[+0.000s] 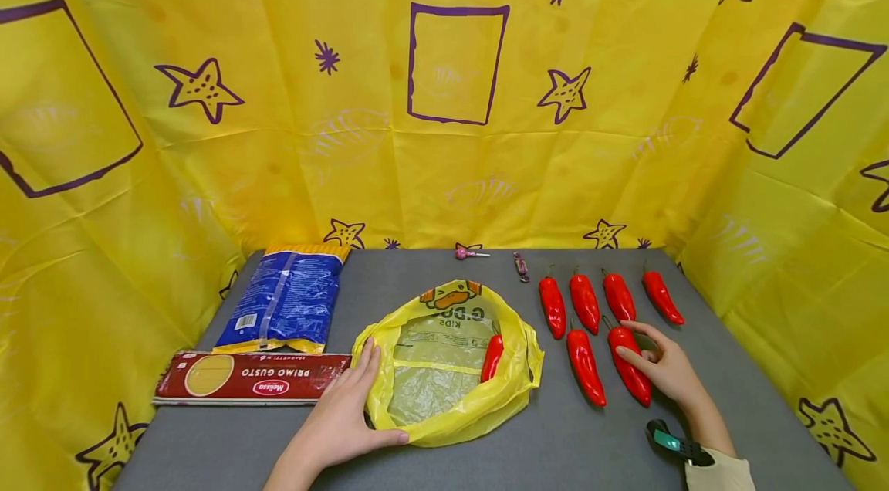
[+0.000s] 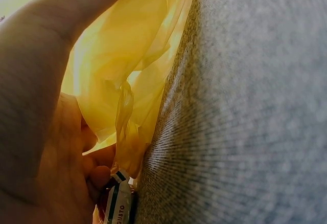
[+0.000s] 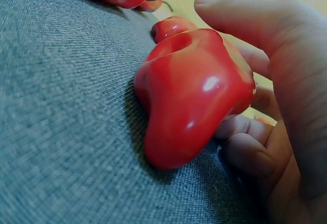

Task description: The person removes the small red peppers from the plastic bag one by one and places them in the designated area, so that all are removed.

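Observation:
In the head view a yellow plastic bag [image 1: 479,421] lies with its mouth open, a red pepper [image 1: 491,358] inside at its right. My left hand [image 1: 340,414] rests against the bag's left rim, thumb and fingers spread along it. My right hand [image 1: 663,367] is at the nearest red pepper [image 1: 632,375] on the right, fingers along its far side. In the right wrist view the thumb [image 3: 230,17] stands apart above that pepper [image 3: 189,96], which lies on the grey cloth. Several more red peppers [image 1: 585,367] lie beside and behind it.
Left of the bag lie a dark red spaghetti pack [image 1: 236,379] and, behind it, a blue and yellow packet [image 1: 288,294]. A lollipop [image 1: 468,253] and a wrapped candy [image 1: 521,267] lie at the back. Yellow patterned cloth walls [image 1: 444,167] surround the grey table [image 1: 229,445].

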`<state>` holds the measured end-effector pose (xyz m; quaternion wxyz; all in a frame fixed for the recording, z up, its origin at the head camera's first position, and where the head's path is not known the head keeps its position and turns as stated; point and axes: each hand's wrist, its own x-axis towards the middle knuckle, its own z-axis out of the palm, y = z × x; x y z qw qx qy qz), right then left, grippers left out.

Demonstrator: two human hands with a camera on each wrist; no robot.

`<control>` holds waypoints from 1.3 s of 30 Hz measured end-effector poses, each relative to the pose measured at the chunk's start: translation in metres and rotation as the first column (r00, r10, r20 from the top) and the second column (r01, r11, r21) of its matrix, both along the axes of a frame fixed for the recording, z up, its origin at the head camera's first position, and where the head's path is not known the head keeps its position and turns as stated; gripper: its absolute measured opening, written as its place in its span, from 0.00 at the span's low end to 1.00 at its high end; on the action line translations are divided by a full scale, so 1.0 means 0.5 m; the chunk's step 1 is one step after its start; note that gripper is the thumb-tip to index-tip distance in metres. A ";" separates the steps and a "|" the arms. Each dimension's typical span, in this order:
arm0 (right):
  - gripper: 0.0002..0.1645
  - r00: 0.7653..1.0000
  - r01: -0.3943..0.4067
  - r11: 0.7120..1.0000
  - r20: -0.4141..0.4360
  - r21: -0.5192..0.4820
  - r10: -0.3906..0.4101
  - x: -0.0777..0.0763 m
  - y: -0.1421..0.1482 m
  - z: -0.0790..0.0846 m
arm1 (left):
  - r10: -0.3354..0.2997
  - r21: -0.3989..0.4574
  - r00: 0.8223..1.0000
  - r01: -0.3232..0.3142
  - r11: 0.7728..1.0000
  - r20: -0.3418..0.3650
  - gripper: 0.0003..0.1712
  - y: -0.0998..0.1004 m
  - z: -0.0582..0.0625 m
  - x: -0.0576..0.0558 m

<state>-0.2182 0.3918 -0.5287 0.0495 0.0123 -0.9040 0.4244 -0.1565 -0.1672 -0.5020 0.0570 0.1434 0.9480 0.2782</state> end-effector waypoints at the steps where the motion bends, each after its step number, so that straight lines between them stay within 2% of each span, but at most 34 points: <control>1: 0.35 1.000 -0.001 1.000 -0.010 -0.003 0.001 0.001 -0.001 0.001 | 0.002 0.000 1.000 -0.002 1.000 0.001 0.85 0.000 -0.001 -0.001; 7: 0.33 0.996 0.012 1.000 -0.085 -0.006 -0.012 0.005 -0.006 0.008 | 0.010 0.000 1.000 -0.010 1.000 0.009 0.86 0.001 -0.006 -0.004; 10: 0.32 0.989 0.069 0.997 -0.129 0.017 -0.066 0.009 -0.010 0.019 | 0.011 -0.003 1.000 -0.011 1.000 0.007 0.86 0.001 -0.007 -0.004; 14: 0.26 0.953 0.167 0.986 -0.258 0.000 -0.161 0.020 -0.028 0.051 | 0.005 -0.006 1.000 -0.005 1.000 0.009 0.85 0.001 -0.005 -0.002; 16: 0.23 0.934 0.176 0.984 -0.314 -0.014 -0.171 0.025 -0.045 0.074 | 0.000 -0.001 1.000 0.000 1.000 0.008 0.85 0.001 -0.002 0.000; 18: 0.21 0.927 0.155 0.988 -0.344 -0.018 -0.152 0.026 -0.066 0.099 | -0.004 0.002 1.000 0.004 1.000 0.007 0.85 0.000 0.000 0.001; 22: 0.21 0.942 0.083 0.996 -0.324 -0.010 -0.082 0.021 -0.114 0.139 | -0.009 0.004 1.000 0.009 1.000 0.002 0.85 -0.001 0.001 0.000; 26: 0.24 0.962 0.030 1.000 -0.272 -0.005 -0.030 0.006 -0.166 0.160 | -0.009 0.004 1.000 0.009 1.000 -0.005 0.85 -0.001 -0.002 -0.001; 33: 0.26 0.987 -0.064 0.997 -0.148 -0.033 0.059 -0.019 -0.282 0.171 | -0.012 0.001 1.000 0.012 1.000 -0.005 0.85 -0.001 -0.005 -0.001; 39: 0.25 0.986 -0.087 0.995 -0.147 -0.053 0.078 -0.031 -0.371 0.176 | -0.011 0.000 1.000 0.011 1.000 -0.013 0.85 0.001 -0.005 0.000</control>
